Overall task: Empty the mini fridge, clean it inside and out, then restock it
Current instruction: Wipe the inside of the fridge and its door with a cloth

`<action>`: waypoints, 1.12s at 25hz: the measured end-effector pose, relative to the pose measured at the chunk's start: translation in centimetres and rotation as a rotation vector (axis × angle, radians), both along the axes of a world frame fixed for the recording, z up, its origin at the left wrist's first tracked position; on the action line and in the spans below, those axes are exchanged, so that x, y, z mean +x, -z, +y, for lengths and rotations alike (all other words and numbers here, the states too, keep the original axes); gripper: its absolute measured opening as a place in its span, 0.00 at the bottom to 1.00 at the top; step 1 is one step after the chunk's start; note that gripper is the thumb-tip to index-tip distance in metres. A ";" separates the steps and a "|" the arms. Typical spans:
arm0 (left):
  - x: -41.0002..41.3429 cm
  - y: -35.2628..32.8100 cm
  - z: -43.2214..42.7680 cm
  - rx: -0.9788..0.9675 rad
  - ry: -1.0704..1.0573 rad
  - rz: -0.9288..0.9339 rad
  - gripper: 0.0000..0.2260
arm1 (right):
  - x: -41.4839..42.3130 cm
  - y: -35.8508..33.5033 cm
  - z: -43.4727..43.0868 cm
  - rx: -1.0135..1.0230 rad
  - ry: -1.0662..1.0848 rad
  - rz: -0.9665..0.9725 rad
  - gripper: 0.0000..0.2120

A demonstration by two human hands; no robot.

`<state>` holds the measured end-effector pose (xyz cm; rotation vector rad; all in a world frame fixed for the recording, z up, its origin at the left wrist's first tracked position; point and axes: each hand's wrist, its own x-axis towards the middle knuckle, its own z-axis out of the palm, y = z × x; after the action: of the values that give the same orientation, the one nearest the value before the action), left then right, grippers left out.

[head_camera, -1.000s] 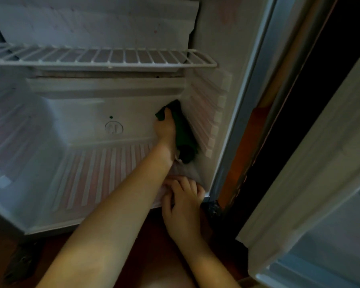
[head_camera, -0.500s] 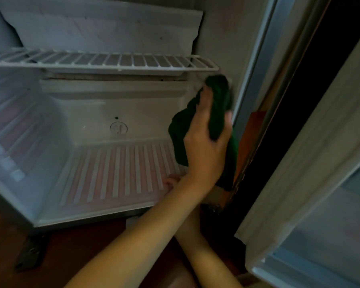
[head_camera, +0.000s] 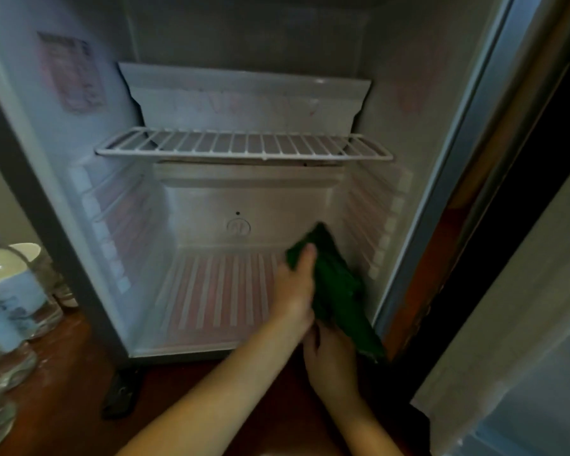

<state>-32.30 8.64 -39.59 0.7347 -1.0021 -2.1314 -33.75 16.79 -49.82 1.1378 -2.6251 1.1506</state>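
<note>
Mini fridge (head_camera: 418, 133) is wide open and bare inside, just the white wire shelf (head_camera: 244, 148) sitting across the middle. The left hand (head_camera: 295, 284) reaches in over the ribbed floor toward the back right corner, fingers wrapped around a dark green cloth (head_camera: 334, 287), thumb pressed on top of it. The cloth is bunched against the lower right inner wall, and its loose end trails down and out past the front lip of the fridge. The right hand (head_camera: 331, 360) sits lower, just in front of the fridge's bottom edge, right under the left wrist and touching the hanging end of the cloth. It's blurry there, so I can't tell if it's actually pinching the fabric or just resting against it with curled fingers. Off to the left on the reddish wooden counter (head_camera: 69, 366) are a white ceramic pitcher (head_camera: 7, 291) and some glassware (head_camera: 4, 363), well apart from both hands. The fridge door (head_camera: 524, 291) stands open on the right.
</note>
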 end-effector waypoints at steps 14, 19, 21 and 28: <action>-2.4 -7.8 -10.3 0.415 -0.476 0.510 0.23 | -0.4 -0.9 -0.6 -0.244 0.049 0.279 0.14; -5.9 -7.8 -5.4 0.381 -0.148 0.289 0.20 | -0.1 -1.1 -0.7 -0.176 0.057 0.259 0.14; -4.1 -7.6 -5.1 0.296 -0.065 0.156 0.22 | -0.2 -0.9 -0.7 -0.161 0.055 0.250 0.14; 11.4 -9.3 -0.5 -0.031 0.402 -0.118 0.19 | 2.8 -9.5 1.6 -0.905 -0.149 -0.995 0.05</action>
<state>-20.87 8.14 -30.30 0.6957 -1.3351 -2.4255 -30.96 18.37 -40.30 0.6067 -1.8496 3.0609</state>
